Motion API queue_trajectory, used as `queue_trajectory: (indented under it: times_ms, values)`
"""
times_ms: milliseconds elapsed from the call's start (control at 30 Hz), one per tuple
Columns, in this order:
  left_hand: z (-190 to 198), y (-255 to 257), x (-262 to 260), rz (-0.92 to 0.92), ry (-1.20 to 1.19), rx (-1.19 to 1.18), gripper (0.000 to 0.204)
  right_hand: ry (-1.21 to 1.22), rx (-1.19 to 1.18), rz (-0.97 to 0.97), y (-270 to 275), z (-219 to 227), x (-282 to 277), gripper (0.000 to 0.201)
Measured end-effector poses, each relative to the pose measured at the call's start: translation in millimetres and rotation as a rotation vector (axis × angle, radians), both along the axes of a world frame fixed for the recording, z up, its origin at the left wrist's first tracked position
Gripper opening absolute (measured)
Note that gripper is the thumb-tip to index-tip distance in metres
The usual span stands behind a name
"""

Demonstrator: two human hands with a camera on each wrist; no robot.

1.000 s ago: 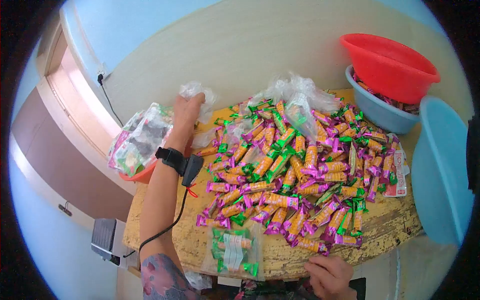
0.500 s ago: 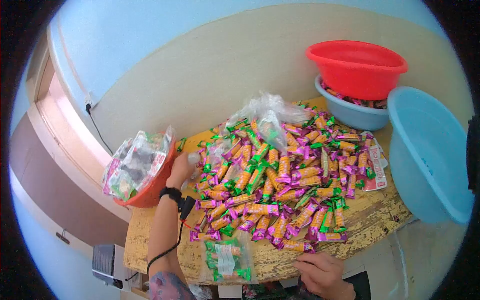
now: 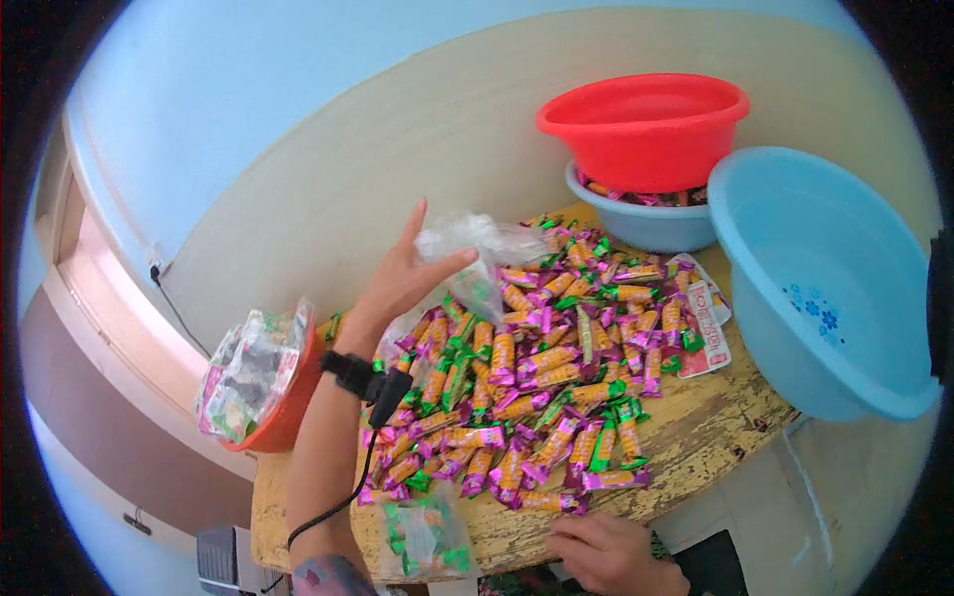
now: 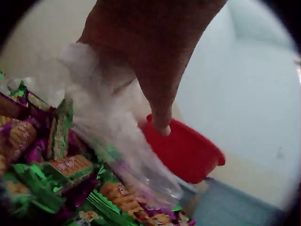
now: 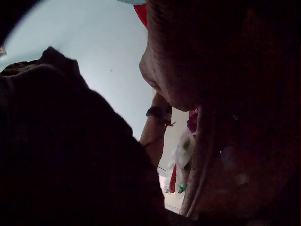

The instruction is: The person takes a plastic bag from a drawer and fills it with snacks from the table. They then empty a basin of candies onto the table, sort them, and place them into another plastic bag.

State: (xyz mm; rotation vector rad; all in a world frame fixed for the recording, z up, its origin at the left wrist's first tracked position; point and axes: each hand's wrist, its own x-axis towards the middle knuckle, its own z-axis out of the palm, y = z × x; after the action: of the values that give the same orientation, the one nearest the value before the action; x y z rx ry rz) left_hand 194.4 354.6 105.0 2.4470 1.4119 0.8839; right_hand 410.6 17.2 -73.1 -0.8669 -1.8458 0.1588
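My left hand (image 3: 397, 283) reaches over the back left of a heap of small wrapped snack packets (image 3: 527, 382), purple, green and orange. Its thumb and a finger are spread wide. Right by those fingers lie crumpled clear plastic bags (image 3: 475, 236). The left wrist view has the clear plastic (image 4: 117, 113) hanging just behind the hand, over the packets (image 4: 61, 174). My right hand (image 3: 608, 556) rests at the table's front edge with fingers loosely bent and nothing seen in it. A clear bag of green packets (image 3: 427, 536) lies near the front edge.
An orange-red basket (image 3: 288, 412) of printed plastic bags (image 3: 256, 363) stands at the left. At the back right, a red basin (image 3: 646, 144) sits on a pale blue basin (image 3: 661, 228) of packets. A larger blue basin (image 3: 845, 268) tilts beside them, near a printed card (image 3: 708, 343).
My left hand had clear plastic by the basket, lowered beside the heap's left side, and now has risen rightward to the bags behind, fingers spread. The head view has shifted; my right hand stays put.
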Motion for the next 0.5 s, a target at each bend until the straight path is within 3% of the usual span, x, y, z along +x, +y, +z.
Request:
queue_trajectory:
  times_ms: [200,300,500]
  values:
    - [-27,47,61,0.076,0.426,-0.120,0.108,0.002,-0.021,0.060,0,-6,5,0.022]
    - [-34,55,59,0.255,0.318,-0.145,0.092,0.008,-0.048,0.072,-3,-1,8,0.024]
    - [-31,62,-7,0.506,-0.464,-0.034,0.067,-0.012,-0.050,0.066,-5,-16,3,0.025]
